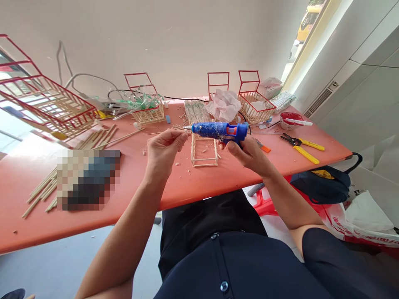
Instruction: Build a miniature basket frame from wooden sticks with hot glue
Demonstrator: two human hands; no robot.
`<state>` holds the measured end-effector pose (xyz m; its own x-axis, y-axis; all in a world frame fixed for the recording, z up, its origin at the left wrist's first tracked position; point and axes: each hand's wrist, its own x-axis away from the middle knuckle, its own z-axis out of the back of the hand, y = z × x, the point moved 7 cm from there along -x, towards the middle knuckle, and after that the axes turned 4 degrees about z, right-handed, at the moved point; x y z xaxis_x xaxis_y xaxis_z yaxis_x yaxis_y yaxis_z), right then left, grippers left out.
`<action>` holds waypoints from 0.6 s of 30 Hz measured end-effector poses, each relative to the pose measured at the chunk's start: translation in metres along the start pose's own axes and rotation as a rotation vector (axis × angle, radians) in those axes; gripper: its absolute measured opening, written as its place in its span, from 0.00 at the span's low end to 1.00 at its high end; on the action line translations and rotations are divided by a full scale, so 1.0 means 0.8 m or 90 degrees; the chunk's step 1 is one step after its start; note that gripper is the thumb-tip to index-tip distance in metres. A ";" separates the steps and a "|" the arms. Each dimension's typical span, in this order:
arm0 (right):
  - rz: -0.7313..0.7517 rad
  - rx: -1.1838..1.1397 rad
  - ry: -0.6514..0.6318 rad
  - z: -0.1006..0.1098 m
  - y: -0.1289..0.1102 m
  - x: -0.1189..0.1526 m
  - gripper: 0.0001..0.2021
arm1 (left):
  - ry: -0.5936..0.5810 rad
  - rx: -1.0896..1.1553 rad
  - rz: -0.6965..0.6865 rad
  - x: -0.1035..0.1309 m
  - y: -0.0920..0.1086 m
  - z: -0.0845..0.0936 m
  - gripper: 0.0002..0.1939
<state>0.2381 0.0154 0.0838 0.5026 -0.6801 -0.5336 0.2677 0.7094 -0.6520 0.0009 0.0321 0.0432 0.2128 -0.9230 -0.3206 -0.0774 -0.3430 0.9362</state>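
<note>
A blue hot glue gun (210, 130), speckled with whitish residue, is held level above the table by my right hand (249, 151), fingers wrapped round its handle. Its nozzle points left and reaches the fingertips of my left hand (165, 149). Thumb and forefinger of that hand are pinched together at the tip; whatever is between them is too small to make out. Below the glue gun, a small rectangular frame of thin wooden sticks (204, 165) lies on the table, its far part hidden behind the gun.
On the orange table (140, 174) stand red-trimmed stick baskets, one large (46, 97) at left and smaller ones (255, 108) behind. Loose wooden sticks (43, 189) lie left, near a blurred dark object (93, 182). Yellow-handled pliers (304, 147) and a red-stained bowl (293, 121) are right.
</note>
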 end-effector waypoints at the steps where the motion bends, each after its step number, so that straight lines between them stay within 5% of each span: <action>1: 0.000 0.017 -0.005 0.000 0.003 0.001 0.35 | -0.006 0.068 0.055 -0.003 -0.006 0.000 0.11; 7: 0.030 0.058 0.021 -0.001 0.011 0.011 0.30 | -0.039 0.346 0.320 0.002 -0.018 -0.010 0.16; 18: 0.057 0.060 0.050 -0.011 0.014 0.019 0.27 | -0.009 0.422 0.354 0.028 -0.002 -0.036 0.15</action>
<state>0.2416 0.0113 0.0631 0.4631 -0.6232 -0.6302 0.3020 0.7794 -0.5489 0.0339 0.0171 0.0389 -0.0365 -0.9875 0.1535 -0.7196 0.1326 0.6817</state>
